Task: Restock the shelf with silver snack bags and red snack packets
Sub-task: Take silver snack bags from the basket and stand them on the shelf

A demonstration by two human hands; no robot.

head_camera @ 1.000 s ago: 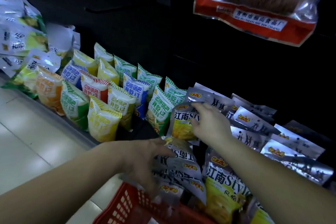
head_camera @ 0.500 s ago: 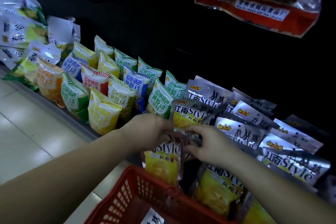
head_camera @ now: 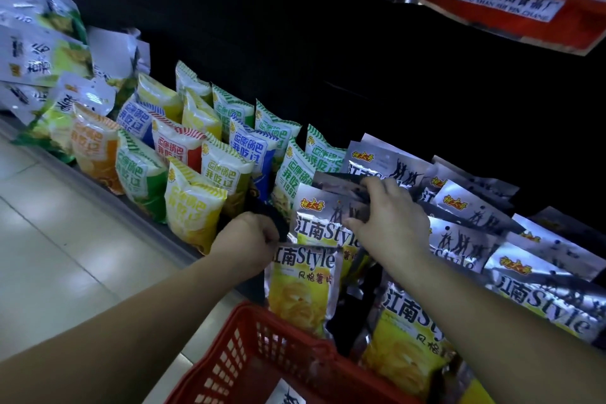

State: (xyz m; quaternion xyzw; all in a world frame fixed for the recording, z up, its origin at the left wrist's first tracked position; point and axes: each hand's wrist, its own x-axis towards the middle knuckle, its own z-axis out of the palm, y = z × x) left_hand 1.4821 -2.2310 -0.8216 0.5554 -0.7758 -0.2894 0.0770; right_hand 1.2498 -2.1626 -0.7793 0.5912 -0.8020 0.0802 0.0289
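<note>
Several silver snack bags [head_camera: 465, 207] with yellow fronts lean in rows on the low shelf at the right. My left hand [head_camera: 249, 239] pinches the top corner of one silver bag [head_camera: 303, 285], which hangs upright at the shelf's front edge. My right hand [head_camera: 390, 216] holds the top of another silver bag [head_camera: 323, 220] standing just behind it, thumb in front and fingers behind. A red snack packet [head_camera: 492, 0] hangs at the top right, above the shelf.
A red plastic basket [head_camera: 262, 357] sits below my hands with a silver bag inside. Striped green, yellow, blue and red snack bags [head_camera: 196, 174] fill the shelf's middle, white-and-green bags [head_camera: 42, 52] the far left. Tiled floor [head_camera: 49, 256] lies at the left.
Both hands have risen from the basket to the shelf front. The left hand took a silver bag out of the basket and brought it to the shelf edge; the right shifted to the bag behind.
</note>
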